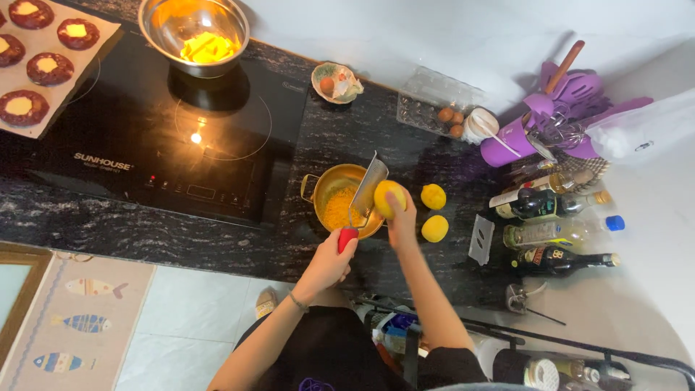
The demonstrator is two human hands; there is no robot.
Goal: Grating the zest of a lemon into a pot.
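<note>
My left hand (327,264) grips the red handle of a metal grater (367,190), which leans over a small gold pot (324,183) holding yellow-orange gratings. My right hand (400,221) holds a yellow citrus fruit (386,198) against the grater's face. Two more yellow fruits (434,196) (435,228) lie on the dark stone counter just right of the pot.
A black induction hob (130,137) carries a steel bowl (156,25) with yellow pieces. A tray of dark cookies (61,90) sits far left. A small dish, an egg carton (434,98), a purple utensil holder (517,137) and several bottles (550,232) stand to the right.
</note>
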